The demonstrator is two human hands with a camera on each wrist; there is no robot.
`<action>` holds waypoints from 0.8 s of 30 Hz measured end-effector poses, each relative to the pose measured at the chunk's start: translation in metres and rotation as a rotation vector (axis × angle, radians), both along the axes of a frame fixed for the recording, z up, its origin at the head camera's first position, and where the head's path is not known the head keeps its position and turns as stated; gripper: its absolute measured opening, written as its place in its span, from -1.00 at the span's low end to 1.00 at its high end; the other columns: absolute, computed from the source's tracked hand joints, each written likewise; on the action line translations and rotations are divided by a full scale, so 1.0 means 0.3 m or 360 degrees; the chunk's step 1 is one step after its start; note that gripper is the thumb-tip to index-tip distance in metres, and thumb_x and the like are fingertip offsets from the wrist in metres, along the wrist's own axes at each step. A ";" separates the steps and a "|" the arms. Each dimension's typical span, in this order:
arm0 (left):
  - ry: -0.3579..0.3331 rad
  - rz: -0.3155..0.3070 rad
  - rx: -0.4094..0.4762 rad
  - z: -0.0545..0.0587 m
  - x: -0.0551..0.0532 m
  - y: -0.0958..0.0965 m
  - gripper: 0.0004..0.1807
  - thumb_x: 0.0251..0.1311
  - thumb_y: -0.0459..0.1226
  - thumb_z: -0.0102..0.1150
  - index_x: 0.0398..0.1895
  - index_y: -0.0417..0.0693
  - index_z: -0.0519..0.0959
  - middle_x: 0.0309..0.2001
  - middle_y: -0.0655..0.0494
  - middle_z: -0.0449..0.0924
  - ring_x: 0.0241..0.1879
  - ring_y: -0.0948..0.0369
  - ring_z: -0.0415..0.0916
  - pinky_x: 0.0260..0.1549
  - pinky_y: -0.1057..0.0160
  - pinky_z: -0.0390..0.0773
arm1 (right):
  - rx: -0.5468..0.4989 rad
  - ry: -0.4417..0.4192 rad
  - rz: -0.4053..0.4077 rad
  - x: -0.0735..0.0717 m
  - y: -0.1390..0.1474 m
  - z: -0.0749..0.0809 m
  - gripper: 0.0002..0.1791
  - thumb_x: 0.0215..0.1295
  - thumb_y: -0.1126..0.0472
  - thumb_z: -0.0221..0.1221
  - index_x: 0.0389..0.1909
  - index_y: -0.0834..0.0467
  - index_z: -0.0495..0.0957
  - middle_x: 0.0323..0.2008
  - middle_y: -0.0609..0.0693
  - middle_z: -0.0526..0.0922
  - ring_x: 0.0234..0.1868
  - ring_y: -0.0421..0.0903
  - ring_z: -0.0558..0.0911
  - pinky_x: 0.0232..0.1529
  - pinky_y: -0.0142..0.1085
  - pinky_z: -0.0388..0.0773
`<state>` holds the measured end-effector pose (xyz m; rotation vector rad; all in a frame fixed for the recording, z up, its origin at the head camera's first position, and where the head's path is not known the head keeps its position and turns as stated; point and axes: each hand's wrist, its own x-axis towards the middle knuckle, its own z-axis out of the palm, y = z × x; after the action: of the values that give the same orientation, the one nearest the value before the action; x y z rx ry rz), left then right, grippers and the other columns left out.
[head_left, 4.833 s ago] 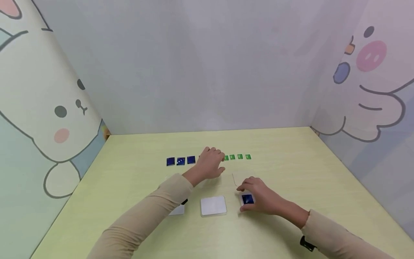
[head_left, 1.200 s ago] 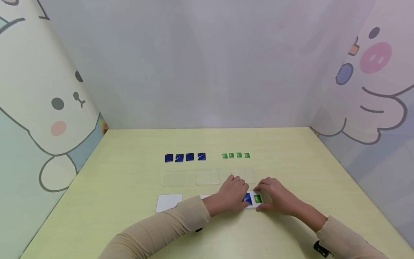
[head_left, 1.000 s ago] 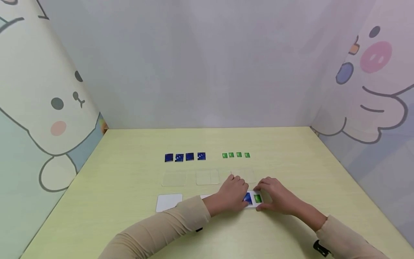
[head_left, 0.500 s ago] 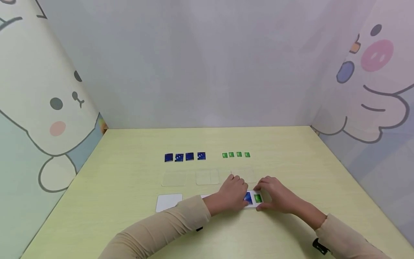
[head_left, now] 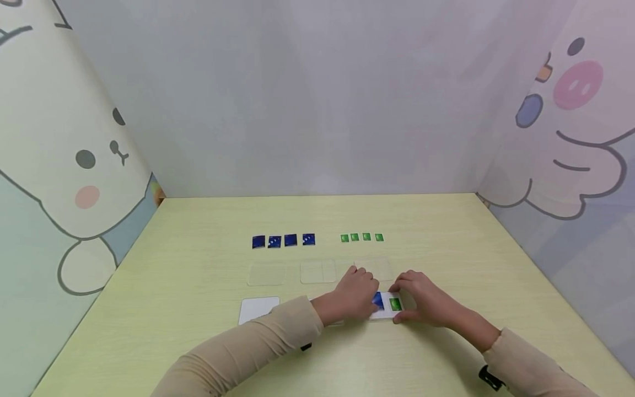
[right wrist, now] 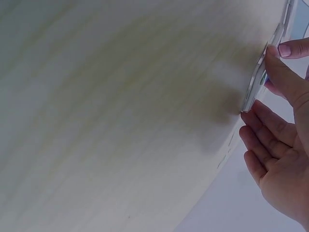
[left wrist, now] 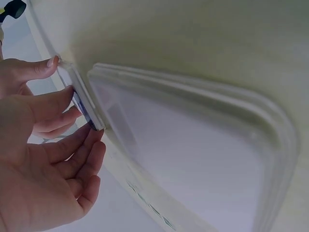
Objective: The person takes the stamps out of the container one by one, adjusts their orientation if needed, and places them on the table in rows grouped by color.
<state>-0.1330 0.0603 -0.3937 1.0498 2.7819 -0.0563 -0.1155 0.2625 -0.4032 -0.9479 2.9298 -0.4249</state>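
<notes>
My left hand [head_left: 354, 295] pinches a small blue square [head_left: 378, 301] at the left part of a white card [head_left: 381, 316], thumb at the near edge and fingertips at the far edge. A green square [head_left: 395, 304] lies on the card's right part. My right hand [head_left: 421, 300] grips the card's right end between thumb and fingers. In the left wrist view, the blue square is a dark strip [left wrist: 83, 107] between my left thumb and fingers, with my right hand [left wrist: 29, 72] behind. The right wrist view shows the card edge-on [right wrist: 258, 72].
Another white card [head_left: 259, 309] lies at left; a white card with a clear case edge [left wrist: 178, 145] lies partly under my left forearm. Behind is a row of clear plates [head_left: 267, 274]. Farther back are rows of blue squares [head_left: 290, 240] and green squares [head_left: 366, 237], several of each.
Earlier my left hand was at the green row and only the blue square showed on the card; the green one is there now. Lately the left hand and blue square have shifted slightly left.
</notes>
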 end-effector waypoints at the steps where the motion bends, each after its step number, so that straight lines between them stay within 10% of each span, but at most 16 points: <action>1: -0.0010 0.0003 0.0010 0.001 -0.002 -0.001 -0.61 0.21 0.11 0.22 -0.08 0.09 0.61 -0.18 0.26 0.60 -0.15 0.29 0.41 0.04 0.28 0.35 | -0.0001 -0.0004 -0.0003 0.000 0.000 0.000 -0.46 -0.12 -0.17 0.49 -0.16 0.06 0.64 -0.19 -0.16 0.67 -0.09 -0.13 0.55 0.07 0.00 0.50; 24: -0.0309 0.0081 0.0351 0.004 -0.055 -0.021 -0.72 0.03 -0.03 0.44 -0.33 0.04 0.61 -0.41 0.27 0.61 -0.39 0.33 0.37 -0.25 0.34 0.24 | -0.0029 0.0002 0.0022 -0.001 0.001 -0.003 -0.48 -0.11 -0.14 0.50 -0.17 0.06 0.64 -0.20 -0.17 0.66 -0.11 -0.16 0.55 0.04 -0.02 0.50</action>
<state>-0.1494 0.0541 -0.3926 0.9711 2.6793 0.3476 -0.1158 0.2629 -0.4040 -0.9704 2.9236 -0.4513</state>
